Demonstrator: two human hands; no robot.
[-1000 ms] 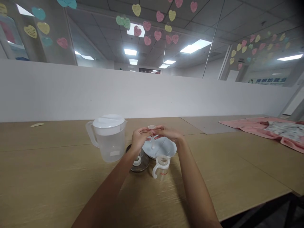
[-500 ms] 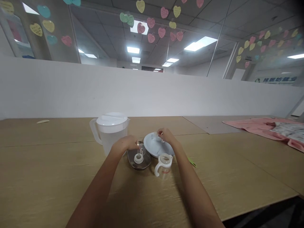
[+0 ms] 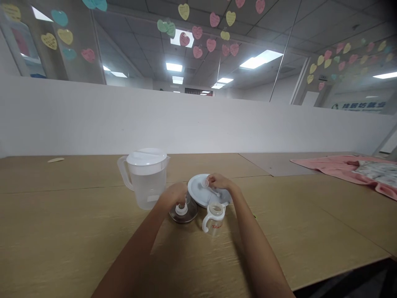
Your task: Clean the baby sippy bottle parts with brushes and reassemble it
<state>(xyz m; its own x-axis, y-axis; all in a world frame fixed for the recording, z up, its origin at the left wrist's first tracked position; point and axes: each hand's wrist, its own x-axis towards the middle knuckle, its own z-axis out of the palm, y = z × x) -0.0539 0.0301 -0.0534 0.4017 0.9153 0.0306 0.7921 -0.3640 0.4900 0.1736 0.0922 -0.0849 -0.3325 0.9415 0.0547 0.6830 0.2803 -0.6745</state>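
Heart-shaped notes [image 3: 214, 19] dot the glass [image 3: 133, 54] above a white partition [image 3: 198, 124], and below it I look down on a wood-toned surface [image 3: 62, 227]. My right hand's [image 3: 218, 182] grip pinches the rim of a small translucent piece [image 3: 204, 182] with a thin stem, tilted over the pale dish [image 3: 194, 190]. My left hand [image 3: 175, 194] reaches over the dark metal tray [image 3: 191, 215], fingers at a white ring [image 3: 181, 212]; I cannot tell whether that grip is closed on it. Between the forearms a handled bottle [image 3: 216, 225] stands upright and uncapped, near the dish. Left of the tray I see a lidded jug [image 3: 145, 182].
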